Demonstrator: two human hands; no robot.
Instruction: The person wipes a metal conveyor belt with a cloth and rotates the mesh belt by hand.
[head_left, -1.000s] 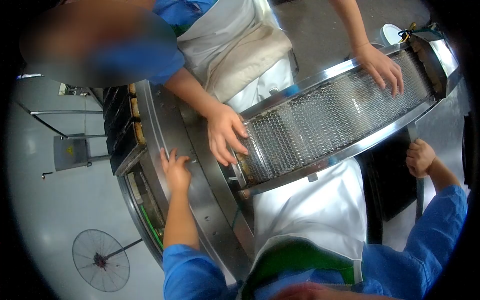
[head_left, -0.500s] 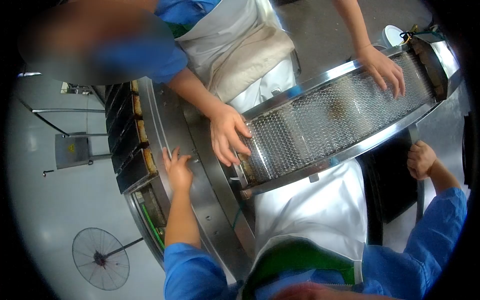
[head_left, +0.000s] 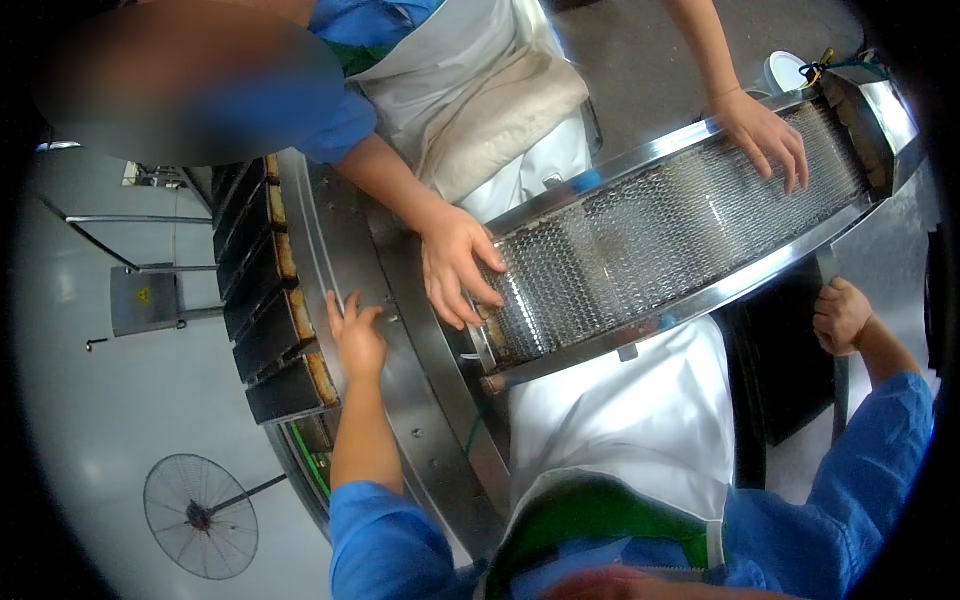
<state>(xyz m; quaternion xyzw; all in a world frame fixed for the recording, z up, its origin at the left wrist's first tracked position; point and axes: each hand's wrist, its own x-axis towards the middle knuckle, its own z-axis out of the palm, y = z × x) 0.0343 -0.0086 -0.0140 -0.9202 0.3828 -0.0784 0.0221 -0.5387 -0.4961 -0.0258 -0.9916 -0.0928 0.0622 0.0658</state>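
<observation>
My left hand [head_left: 360, 345] rests with spread fingers on the steel ledge [head_left: 405, 400] of the machine, beside a row of dark mould plates [head_left: 270, 330] with crusty brown ends. On the right, my right hand [head_left: 842, 316] is closed around an upright metal bar [head_left: 840, 400] just below the conveyor. Between my hands runs a wire mesh conveyor belt [head_left: 640, 245] in a shiny metal frame, with nothing lying on it. Across from me, a co-worker's hand [head_left: 458, 262] hovers at the belt's left end, and the co-worker's other hand [head_left: 765, 140] is over its right part.
The co-worker's white apron [head_left: 530, 185] is close to the belt's far side, a beige cloth [head_left: 500, 125] on it. A wire-caged fan [head_left: 200, 515] and a grey box [head_left: 143, 302] are at the left. A white round lid or bucket [head_left: 785, 72] shows at the upper right.
The dark mould plates have shifted down along the ledge. A dark patch on the mesh belt has moved left. My hands and the co-worker's hands have stayed nearly in place.
</observation>
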